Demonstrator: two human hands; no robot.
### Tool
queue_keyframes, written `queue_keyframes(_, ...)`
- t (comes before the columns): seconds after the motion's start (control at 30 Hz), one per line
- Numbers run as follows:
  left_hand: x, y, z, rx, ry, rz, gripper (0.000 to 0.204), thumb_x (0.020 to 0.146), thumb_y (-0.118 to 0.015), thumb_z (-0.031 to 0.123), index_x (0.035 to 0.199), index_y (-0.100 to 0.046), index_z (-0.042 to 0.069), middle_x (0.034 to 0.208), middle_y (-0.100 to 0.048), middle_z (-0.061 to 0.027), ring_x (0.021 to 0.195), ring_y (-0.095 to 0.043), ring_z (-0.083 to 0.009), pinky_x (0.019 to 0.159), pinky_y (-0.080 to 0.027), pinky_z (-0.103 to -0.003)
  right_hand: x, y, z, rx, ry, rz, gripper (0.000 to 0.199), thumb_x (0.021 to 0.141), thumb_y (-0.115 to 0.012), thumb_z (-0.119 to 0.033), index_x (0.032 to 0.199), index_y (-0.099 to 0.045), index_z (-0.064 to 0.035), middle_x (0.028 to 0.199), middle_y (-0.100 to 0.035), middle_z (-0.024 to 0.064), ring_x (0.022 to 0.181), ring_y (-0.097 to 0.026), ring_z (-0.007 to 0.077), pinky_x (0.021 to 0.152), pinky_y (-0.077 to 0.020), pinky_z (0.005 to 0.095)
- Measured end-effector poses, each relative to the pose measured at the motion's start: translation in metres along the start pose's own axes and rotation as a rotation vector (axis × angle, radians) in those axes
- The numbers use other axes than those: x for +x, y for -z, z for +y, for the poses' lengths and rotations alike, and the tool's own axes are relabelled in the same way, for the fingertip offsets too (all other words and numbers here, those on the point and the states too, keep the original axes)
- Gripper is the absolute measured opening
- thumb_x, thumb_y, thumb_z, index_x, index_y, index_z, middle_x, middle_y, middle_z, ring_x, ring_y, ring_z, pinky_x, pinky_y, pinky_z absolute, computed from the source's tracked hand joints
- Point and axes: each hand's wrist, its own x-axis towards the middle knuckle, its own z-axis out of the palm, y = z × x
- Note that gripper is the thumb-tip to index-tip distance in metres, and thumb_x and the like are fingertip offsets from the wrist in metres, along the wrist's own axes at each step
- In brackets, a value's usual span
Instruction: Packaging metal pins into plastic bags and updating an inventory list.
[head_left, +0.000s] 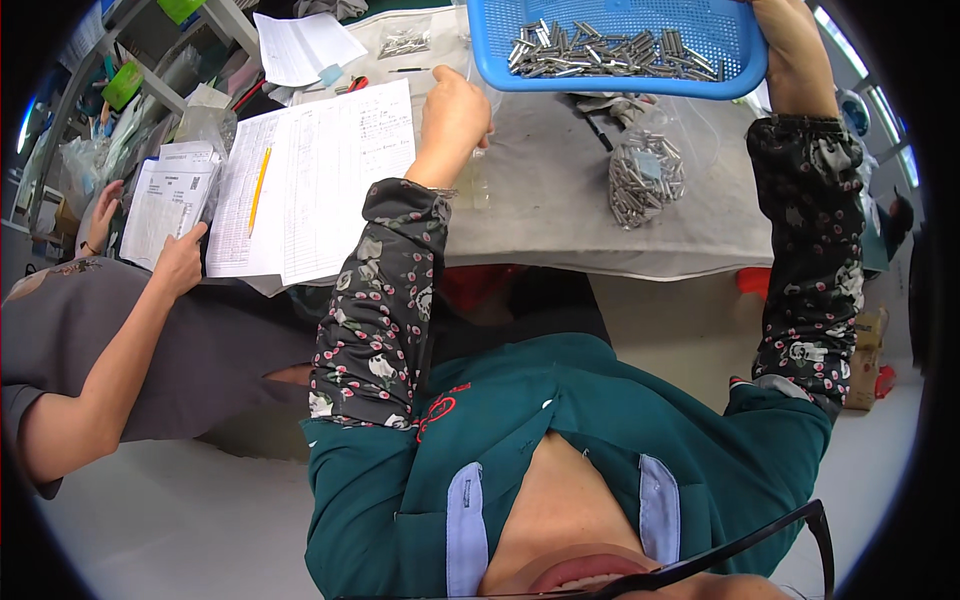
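Observation:
My right hand (795,50) grips the right end of a blue plastic basket (610,87) held up at the far side of the table. Many small silvery metal pins (610,52) lie loose inside it. My left hand (455,118) is closed, left of the basket and beside the paper sheets; whatever its fingers hold, if anything, is hidden. Clear plastic film (475,185) lies close to that wrist. Nearer to me than the basket, a clear bag full of metal pins (640,185) rests on the grey table cover (540,230).
Printed sheets (330,190) with a yellow pencil (259,190) lie on the left. There, a co-worker's hand (180,258) holds a stack of papers (165,205). Farther back are a small bag of pins (404,42) and a pen (405,70). A shelf rack (150,70) stands far left.

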Motion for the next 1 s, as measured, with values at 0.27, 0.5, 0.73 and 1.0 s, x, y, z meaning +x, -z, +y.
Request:
queue_keyframes(0.27, -0.007, -0.007, 0.001, -0.226, 0.006, -0.033, 0.022, 0.085, -0.035, 0.006, 0.097, -0.036, -0.012, 0.059, -0.06, -0.0184, 0.041, -0.058, -0.0243, 0.04, -0.047, -0.033, 0.003, -0.01, -0.003, -0.053, 0.09, -0.071, 0.018, 0.065, -0.053, 0.002, 0.083, -0.057, 0.0023, 0.071, -0.054, 0.0078, 0.065, -0.051, 0.0175, 0.059, -0.0414, 0.0266)
queue_keyframes(0.5, -0.006, -0.009, -0.004, -0.257, 0.034, -0.051, 0.027, 0.085, -0.035, 0.01, 0.105, -0.035, -0.009, 0.063, -0.06, -0.0176, 0.039, -0.055, -0.021, 0.037, -0.043, -0.032, 0.0, -0.024, -0.011, -0.073, 0.095, -0.098, 0.02, 0.064, -0.056, 0.0, 0.084, -0.058, 0.0032, 0.071, -0.055, 0.008, 0.065, -0.052, 0.0174, 0.061, -0.0421, 0.0262)
queue_keyframes(0.73, -0.006, -0.005, -0.009, -0.29, 0.004, -0.037, 0.025, 0.089, -0.033, 0.01, 0.101, -0.034, -0.012, 0.06, -0.059, -0.0185, 0.04, -0.056, -0.0243, 0.038, -0.045, -0.033, 0.002, -0.031, -0.019, -0.205, 0.149, -0.098, 0.013, 0.064, -0.058, -0.002, 0.076, -0.059, 0.0011, 0.064, -0.054, 0.0067, 0.06, -0.05, 0.0163, 0.057, -0.041, 0.0275)
queue_keyframes(1.0, -0.001, 0.005, -0.031, -0.298, 0.053, 0.009, 0.027, 0.087, -0.037, 0.012, 0.106, -0.036, -0.006, 0.062, -0.06, -0.0161, 0.037, -0.053, -0.0189, 0.035, -0.039, -0.029, -0.01, -0.058, -0.031, -0.257, 0.332, -0.151, 0.007, 0.066, -0.056, -0.001, 0.071, -0.058, 0.0025, 0.064, -0.056, 0.0085, 0.062, -0.053, 0.0159, 0.057, -0.0433, 0.0292)
